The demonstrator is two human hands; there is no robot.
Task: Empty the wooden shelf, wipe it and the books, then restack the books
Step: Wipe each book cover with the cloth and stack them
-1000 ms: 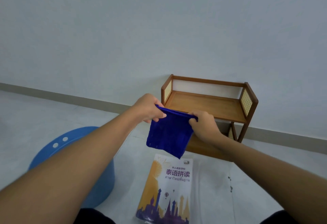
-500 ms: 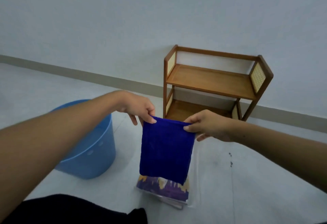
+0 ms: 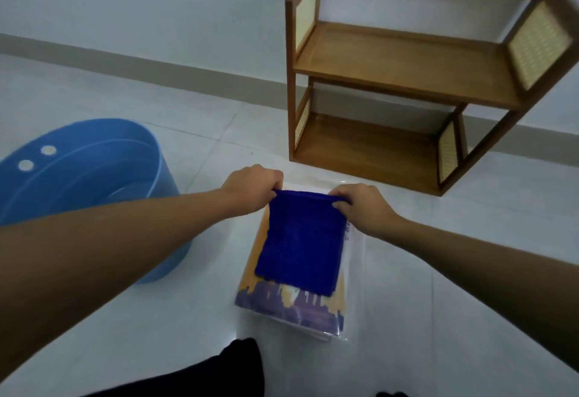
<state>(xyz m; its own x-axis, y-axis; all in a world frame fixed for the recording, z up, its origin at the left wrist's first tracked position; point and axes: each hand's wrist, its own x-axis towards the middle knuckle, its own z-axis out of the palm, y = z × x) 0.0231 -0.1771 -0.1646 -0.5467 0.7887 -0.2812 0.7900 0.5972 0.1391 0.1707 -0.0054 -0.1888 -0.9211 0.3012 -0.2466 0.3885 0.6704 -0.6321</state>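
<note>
Both arms are stretched straight out and angle in toward each other, knuckles up. The left hand (image 3: 253,189) has its fingers curled tight on the top left corner of the blue cloth (image 3: 302,243). The right hand (image 3: 365,208) pinches the top right corner the same way, so the top edge is pulled taut between them.

The cloth covers most of the top cover of the books (image 3: 291,309), which are stacked on the floor (image 3: 438,271) dead centre. Can't tell if it actually rests on the cover.

Count: two hands, one cloth, and one wooden shelf (image 3: 401,61) with two tiers at 1 o'clock from the books. There's also one blue bucket (image 3: 94,171) at 9 o'clock. The stack has more than one book, exact number unclear.
</note>
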